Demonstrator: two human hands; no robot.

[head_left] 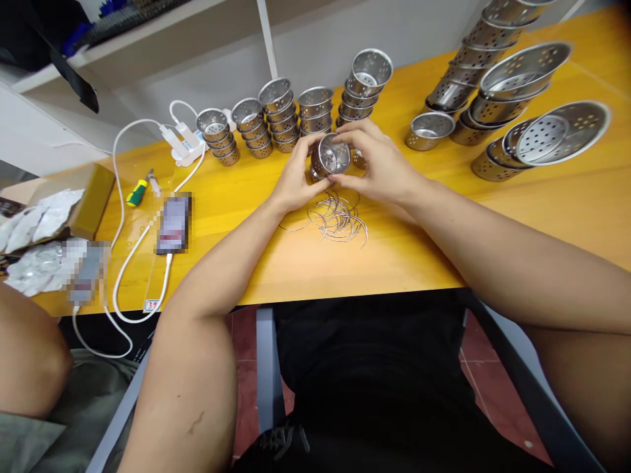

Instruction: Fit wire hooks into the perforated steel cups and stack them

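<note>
Both hands, the left hand (299,172) and the right hand (371,157), close their fingers around a small perforated metal cup (334,156), one on each side, holding its open mouth tilted toward the wearer. Just below the hands, a loose tangle of thin metal rings (338,220) lies on the yellow wooden surface (384,263). Beyond the hands and to their left stand short stacks of similar cups (279,112); to their right are more perforated cups, some in a tall leaning stack (470,59). Well left of the hands lie a phone (173,225) with a white cable plugged in and a green-and-yellow screwdriver (138,192).
</note>
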